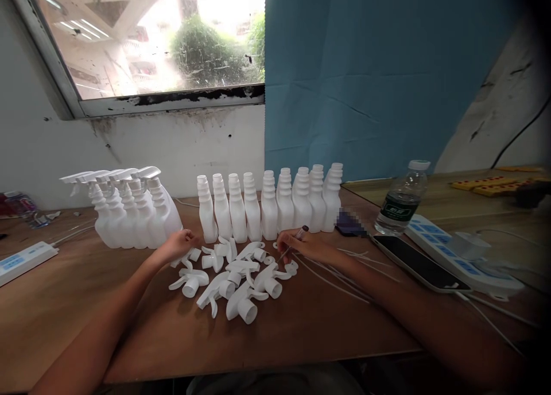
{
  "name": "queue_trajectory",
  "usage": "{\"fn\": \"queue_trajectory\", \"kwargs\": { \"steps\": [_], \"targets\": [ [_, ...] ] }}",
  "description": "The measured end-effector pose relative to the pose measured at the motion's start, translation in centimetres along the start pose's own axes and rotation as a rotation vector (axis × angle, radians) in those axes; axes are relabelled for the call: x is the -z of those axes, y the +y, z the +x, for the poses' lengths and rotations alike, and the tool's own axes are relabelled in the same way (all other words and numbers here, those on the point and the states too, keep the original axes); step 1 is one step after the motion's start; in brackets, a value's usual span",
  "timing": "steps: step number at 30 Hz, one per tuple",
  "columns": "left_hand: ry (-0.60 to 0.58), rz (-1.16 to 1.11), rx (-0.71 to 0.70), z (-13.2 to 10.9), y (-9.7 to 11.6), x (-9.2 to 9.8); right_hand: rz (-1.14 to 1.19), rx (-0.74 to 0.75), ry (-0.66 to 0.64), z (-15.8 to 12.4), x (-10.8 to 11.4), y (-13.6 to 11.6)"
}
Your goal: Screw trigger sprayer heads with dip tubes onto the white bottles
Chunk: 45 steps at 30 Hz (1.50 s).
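Note:
A heap of white spray trigger heads [235, 280] lies on the brown table [51, 309] in front of me. My left hand [175, 246] rests curled on the heap's left edge, touching a trigger head. My right hand [301, 246] is at the heap's right edge, pinching a thin tool with a dark tip [297, 237]. Behind the heap stands a row of open white bottles [269, 205]. To the left stand several white bottles with trigger heads fitted [129, 208]. Thin white dip tubes [340, 271] lie beside my right forearm.
A clear water bottle [402, 200] stands at the right, with a black phone [419, 263] and a white power strip [456, 251] near it. Another power strip [23, 260] lies at the far left. A window and a blue sheet are behind the table.

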<state>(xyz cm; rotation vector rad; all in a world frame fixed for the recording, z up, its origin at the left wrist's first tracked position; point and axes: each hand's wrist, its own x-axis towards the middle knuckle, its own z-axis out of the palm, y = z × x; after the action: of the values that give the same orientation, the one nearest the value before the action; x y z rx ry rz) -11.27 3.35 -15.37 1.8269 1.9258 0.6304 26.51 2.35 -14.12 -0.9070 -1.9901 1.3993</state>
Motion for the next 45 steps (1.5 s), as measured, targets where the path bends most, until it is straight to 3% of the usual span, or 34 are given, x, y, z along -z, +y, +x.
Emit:
{"fn": "queue_trajectory", "kwargs": {
  "steps": [5, 25, 30, 37, 45],
  "targets": [
    [-0.031, 0.042, -0.041, -0.2, -0.1, -0.4, 0.031, 0.034, -0.059, 0.1, -0.8, -0.1],
    [0.093, 0.39, -0.08, -2.0, 2.1, -0.3, -0.196, 0.127, 0.179, -0.1, 0.0, -0.6],
    [0.108, 0.401, -0.102, -2.0, 2.1, -0.3, -0.202, 0.112, 0.101, 0.0, -0.4, -0.5],
    [0.108, 0.337, -0.108, -2.0, 2.0, -0.5, -0.233, 0.094, 0.228, -0.1, 0.2, -0.2],
    [0.088, 0.241, -0.129, -1.8, 1.9, -0.8, -0.242, 0.13, 0.088, 0.4, 0.0, 0.2]
  ]
}}
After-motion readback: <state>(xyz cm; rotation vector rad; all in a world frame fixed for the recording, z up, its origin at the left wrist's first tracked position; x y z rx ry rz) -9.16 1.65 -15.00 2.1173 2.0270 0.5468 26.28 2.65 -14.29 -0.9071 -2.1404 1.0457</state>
